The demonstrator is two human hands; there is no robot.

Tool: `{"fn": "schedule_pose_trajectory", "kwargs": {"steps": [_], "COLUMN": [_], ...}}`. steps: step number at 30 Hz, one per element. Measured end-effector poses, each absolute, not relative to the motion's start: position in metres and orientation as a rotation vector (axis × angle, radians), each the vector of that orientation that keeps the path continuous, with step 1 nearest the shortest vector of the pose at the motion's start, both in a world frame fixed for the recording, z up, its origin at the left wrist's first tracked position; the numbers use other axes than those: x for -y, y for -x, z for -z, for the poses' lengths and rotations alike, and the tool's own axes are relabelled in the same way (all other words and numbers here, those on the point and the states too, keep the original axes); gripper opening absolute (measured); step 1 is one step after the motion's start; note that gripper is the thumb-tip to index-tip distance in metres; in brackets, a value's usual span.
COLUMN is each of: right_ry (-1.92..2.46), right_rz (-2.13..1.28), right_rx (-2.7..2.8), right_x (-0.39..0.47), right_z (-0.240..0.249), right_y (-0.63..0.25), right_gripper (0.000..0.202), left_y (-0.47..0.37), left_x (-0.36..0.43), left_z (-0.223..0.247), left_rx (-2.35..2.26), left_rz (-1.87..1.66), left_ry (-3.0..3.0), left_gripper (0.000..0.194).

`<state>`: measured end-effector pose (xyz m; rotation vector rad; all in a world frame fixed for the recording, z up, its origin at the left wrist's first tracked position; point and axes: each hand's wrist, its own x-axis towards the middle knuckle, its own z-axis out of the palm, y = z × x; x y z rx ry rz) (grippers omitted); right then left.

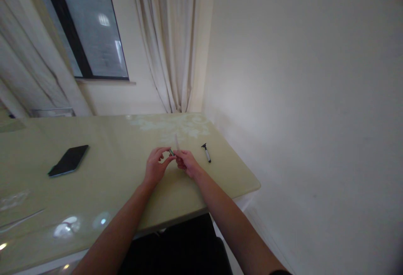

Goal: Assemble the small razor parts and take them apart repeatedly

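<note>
Above the table's near right part, both hands meet around a small green object [171, 152], narrow and short; its exact kind is too small to tell. My left hand [155, 166] pinches its left side between thumb and fingertips. From the right, my right hand [186, 162] is closed at the object's lower right end, fingers curled in. A razor [206, 153] with a black head and a silver-grey handle lies on the table, a short way right of my right hand. Neither hand touches it.
The pale green glossy table [113, 140] ends at a rounded corner on the right, beside a white wall [299, 98]. A dark flat tablet-like thing [69, 161] lies at left. Clear crumpled plastic [14, 200] shows at far left. Curtains [171, 35] hang behind.
</note>
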<state>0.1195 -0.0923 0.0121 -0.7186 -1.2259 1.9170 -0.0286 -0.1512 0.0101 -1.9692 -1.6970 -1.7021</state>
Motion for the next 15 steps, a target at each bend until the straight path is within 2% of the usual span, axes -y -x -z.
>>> {"fn": "schedule_pose_trajectory", "kwargs": {"steps": [15], "right_ry": [0.719], "right_rz": [-1.856], "right_rx": [1.196], "right_x": [0.0926], "right_z": [-0.0097], "right_y": [-0.1167], "right_gripper": [0.037], "left_y": [0.0296], "left_x": [0.1524], "left_z": [-0.0127], "left_rx": [1.835], "left_rz": [1.953], "left_ry": [1.885], "left_gripper": [0.034]}}
